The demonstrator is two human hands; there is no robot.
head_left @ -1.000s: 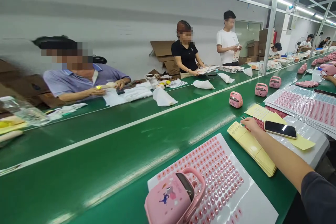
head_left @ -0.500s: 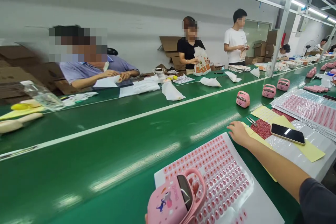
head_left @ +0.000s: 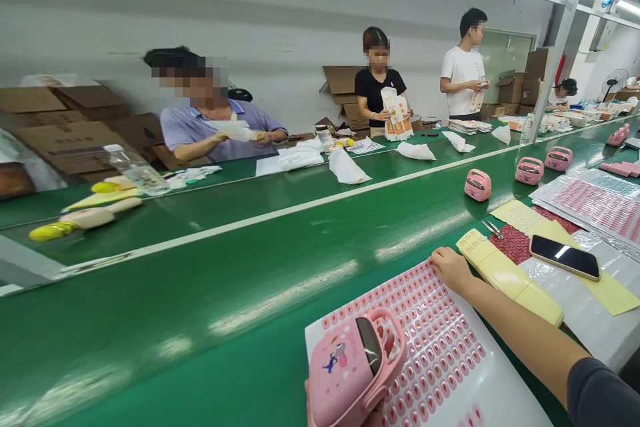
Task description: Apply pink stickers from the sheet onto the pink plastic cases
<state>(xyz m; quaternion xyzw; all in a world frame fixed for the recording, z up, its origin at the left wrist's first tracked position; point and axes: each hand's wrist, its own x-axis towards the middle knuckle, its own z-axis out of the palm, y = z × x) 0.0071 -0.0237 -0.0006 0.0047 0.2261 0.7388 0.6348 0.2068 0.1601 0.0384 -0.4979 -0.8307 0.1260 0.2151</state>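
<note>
My left hand [head_left: 374, 415], mostly hidden at the bottom edge, is closed around a pink case [head_left: 336, 373] with a carrying handle, a dark window and a cartoon print. The case is tilted over the near left part of a white sticker sheet [head_left: 500, 373], which bears rows of small pink-and-red oval stickers. At the sheet's far right corner, my right hand [head_left: 450, 270] has its fingers bent together on the edge of the sheet. Whether a single sticker is between the fingertips is too small to tell.
Beside my right forearm lie a yellow paper pad [head_left: 510, 280], tweezers [head_left: 493, 229] and a phone [head_left: 565, 257]. Further pink cases [head_left: 478, 185] stand along the green belt [head_left: 240, 280]. Across it, co-workers handle paper and packaging; a metal post [head_left: 563, 47] rises at right.
My right hand has come down and left from near the yellow pad onto the sheet's far corner, its fingers closing. The camera view has swung slightly left. My left hand still holds the pink case.
</note>
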